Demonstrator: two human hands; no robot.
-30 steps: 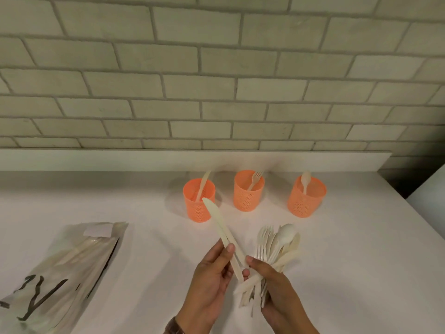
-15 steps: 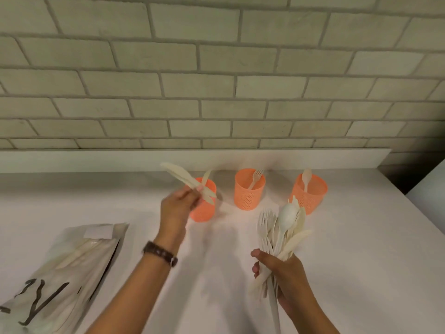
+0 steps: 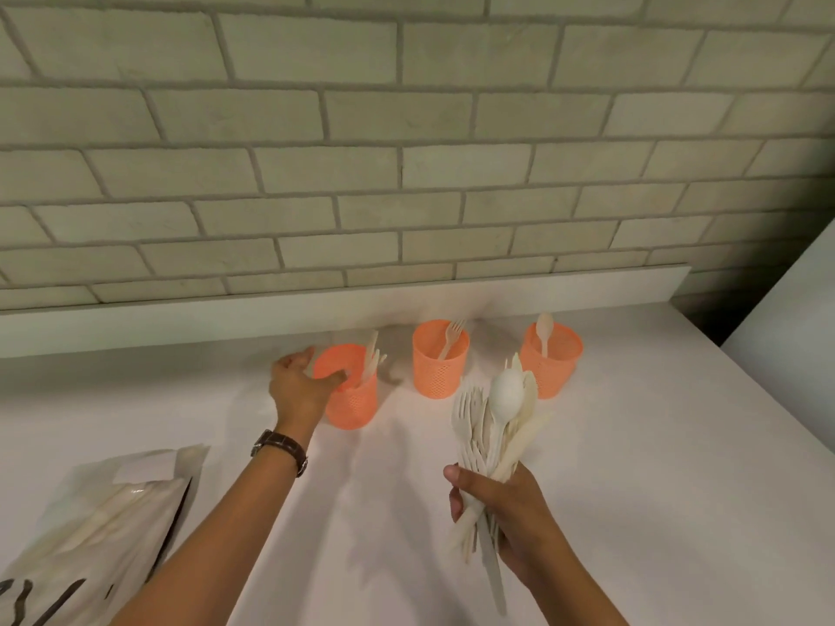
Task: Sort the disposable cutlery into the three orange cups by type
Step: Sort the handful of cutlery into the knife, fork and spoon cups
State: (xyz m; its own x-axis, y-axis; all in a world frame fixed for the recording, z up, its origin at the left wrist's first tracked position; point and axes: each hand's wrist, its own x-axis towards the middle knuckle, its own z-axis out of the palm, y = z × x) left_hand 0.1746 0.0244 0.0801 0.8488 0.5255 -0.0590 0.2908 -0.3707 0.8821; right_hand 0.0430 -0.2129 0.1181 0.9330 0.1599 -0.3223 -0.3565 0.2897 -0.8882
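Note:
Three orange mesh cups stand in a row near the wall. The left cup (image 3: 352, 406) holds pale knives (image 3: 372, 354), the middle cup (image 3: 440, 375) a fork (image 3: 452, 338), the right cup (image 3: 553, 370) a spoon (image 3: 544, 329). My left hand (image 3: 298, 386) hovers at the left cup's rim, fingers loosely spread, thumb over the opening, holding nothing. In front of the right cup, my right hand (image 3: 506, 512) grips a mixed bundle of forks, spoons and knives (image 3: 497, 417) by the handles, heads up.
A crumpled clear plastic bag (image 3: 104, 526) with more pale cutlery lies at the front left of the white counter (image 3: 655, 467). A low white ledge (image 3: 180, 318) and a brick wall stand right behind the cups. The counter ends at the right.
My left hand carried the knives from the bundle to the left cup and let them go; they now stand in that cup. My right hand kept hold of the bundle.

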